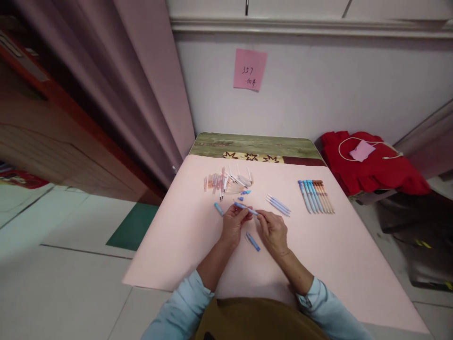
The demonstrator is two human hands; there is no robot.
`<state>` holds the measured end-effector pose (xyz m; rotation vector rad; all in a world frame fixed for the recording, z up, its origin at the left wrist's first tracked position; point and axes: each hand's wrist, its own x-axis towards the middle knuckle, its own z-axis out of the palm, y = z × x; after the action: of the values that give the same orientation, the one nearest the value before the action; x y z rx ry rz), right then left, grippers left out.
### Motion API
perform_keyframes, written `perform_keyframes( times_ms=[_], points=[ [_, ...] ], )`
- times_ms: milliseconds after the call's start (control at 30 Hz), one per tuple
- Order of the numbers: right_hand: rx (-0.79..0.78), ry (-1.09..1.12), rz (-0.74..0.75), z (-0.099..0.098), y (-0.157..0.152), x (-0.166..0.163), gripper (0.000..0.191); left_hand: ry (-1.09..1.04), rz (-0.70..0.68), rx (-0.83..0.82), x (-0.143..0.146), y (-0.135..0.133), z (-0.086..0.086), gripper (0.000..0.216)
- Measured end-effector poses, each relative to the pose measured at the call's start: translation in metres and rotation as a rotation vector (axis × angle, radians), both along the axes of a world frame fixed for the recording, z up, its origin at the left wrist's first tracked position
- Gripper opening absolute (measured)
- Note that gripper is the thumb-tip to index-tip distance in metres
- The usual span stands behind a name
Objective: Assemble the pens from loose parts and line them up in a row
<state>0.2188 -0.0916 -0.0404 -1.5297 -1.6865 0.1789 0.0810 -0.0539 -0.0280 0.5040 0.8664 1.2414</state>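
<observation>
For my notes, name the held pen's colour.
The held pen is blue, best seen in the head view.

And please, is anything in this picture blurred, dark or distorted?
Head view: wooden door at left looks blurred, dark and stretched. Same view: soft shadow on the pink tabletop between the forearms. Head view again: held blue pen too small for fine detail.

head-worn view, facing forward and down, hands [232, 226] near

Slim blue pen [252, 211], slightly aslant
</observation>
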Motion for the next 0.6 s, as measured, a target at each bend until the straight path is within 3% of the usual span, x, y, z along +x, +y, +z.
perform_keyframes(
  times_ms=[267, 433, 600],
  points=[
    [-0.029, 0.005, -0.026, -0.008, -0.003, -0.006, 0.029, 0.059, 0.019, 0.027, 0.002, 0.001, -0.006, 0.033],
    [-0.002, 0.053, -0.073, -0.012, -0.004, -0.005, 0.012, 0.077, 0.018, 0.034, 0.003, 0.002, -0.009, 0.031],
    [0.032, 0.095, -0.058, -0.013, -0.002, -0.002, 0.022, 0.065, 0.006, 0.036, 0.002, 0.003, -0.01, 0.033]
  ],
)
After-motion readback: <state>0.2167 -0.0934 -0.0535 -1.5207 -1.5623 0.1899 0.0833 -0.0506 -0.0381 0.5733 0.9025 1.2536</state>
